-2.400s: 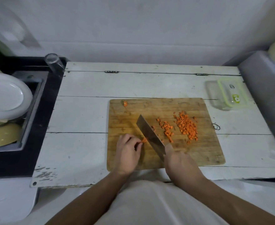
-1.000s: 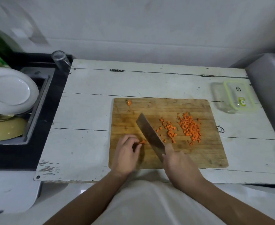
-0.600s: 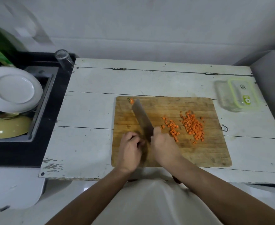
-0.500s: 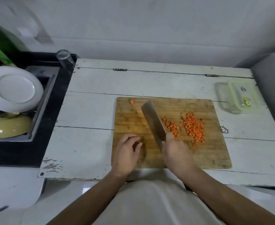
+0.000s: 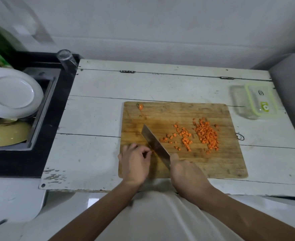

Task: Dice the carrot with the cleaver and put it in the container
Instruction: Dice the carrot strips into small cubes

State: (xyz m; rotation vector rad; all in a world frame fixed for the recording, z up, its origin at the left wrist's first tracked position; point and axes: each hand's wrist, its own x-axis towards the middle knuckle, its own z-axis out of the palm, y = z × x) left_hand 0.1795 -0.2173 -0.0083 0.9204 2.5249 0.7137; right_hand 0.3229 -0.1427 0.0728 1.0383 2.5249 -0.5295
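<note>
A wooden cutting board (image 5: 218, 164) lies on the white table. My right hand (image 5: 185, 173) grips the cleaver (image 5: 154, 145), whose blade rests edge-down on the board, pointing away to the left. My left hand (image 5: 135, 160) sits curled just left of the blade, pinching a tiny orange carrot piece (image 5: 152, 151) that is mostly hidden by my fingers. Two heaps of diced carrot (image 5: 206, 134) lie right of the blade. A carrot end (image 5: 140, 106) sits at the board's far left corner. The clear container (image 5: 252, 101) with a green-rimmed lid stands at the far right.
A sink (image 5: 39, 108) to the left holds a white plate (image 5: 12, 93) and a yellow bowl (image 5: 7, 134). A drinking glass (image 5: 66, 59) stands at the sink's far corner. A grey appliance (image 5: 292, 94) borders the table on the right. A small wire ring (image 5: 240, 136) lies beside the board.
The cleaver swung up and away toward the board's far side, then came back down next to my left fingers. More dice lie scattered beside the blade. My left hand stayed put.
</note>
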